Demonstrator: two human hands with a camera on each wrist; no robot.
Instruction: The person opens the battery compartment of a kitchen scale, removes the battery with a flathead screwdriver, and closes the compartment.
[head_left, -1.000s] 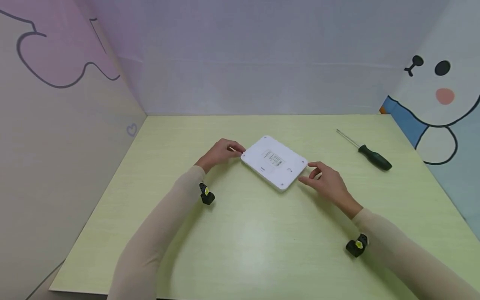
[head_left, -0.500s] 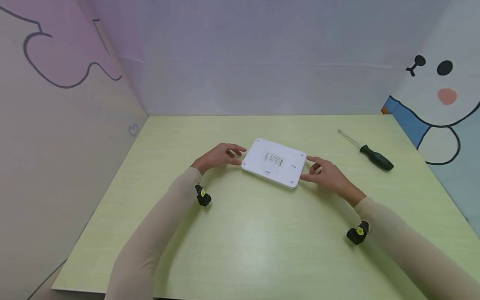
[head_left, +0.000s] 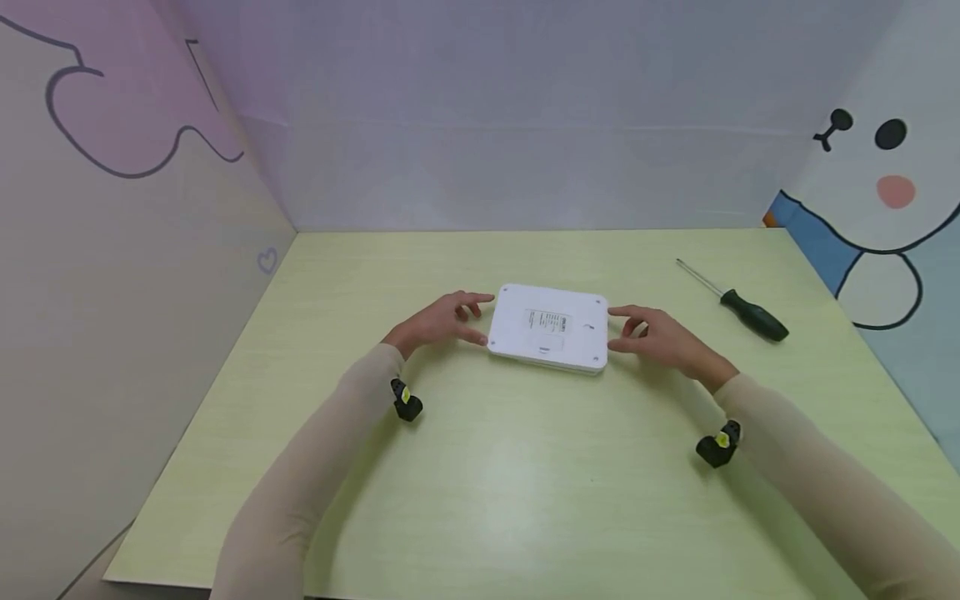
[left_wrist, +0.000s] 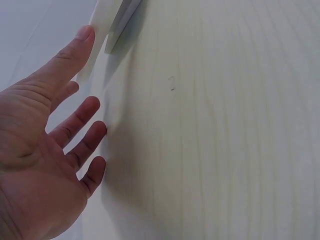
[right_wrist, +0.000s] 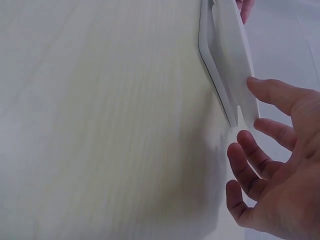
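Observation:
A flat white rectangular device (head_left: 513, 321) lies on the table with a printed label, a small hatch and corner screws facing up. At its left edge is my left hand (head_left: 442, 321), thumb and forefinger extended with the tips right at the side. My right hand (head_left: 654, 337) meets the opposite edge in the same way, thumb and forefinger at the rim, other fingers loosely bent. The right wrist view shows the device's side (right_wrist: 232, 55) as two layers, a wider plate and a thinner one. In the left wrist view, the left thumb (left_wrist: 75, 50) touches the device's corner.
A screwdriver (head_left: 750, 315) with a dark green handle lies to the right, its shaft pointing to the back left. The pale yellow table (head_left: 480, 492) meets a light back wall (head_left: 525, 167), with printed panels standing at both sides.
The device has turned counterclockwise on the table until its long edges lie nearly level across the view. My left hand has come slightly nearer, the right slightly farther away; the screwdriver has stayed put.

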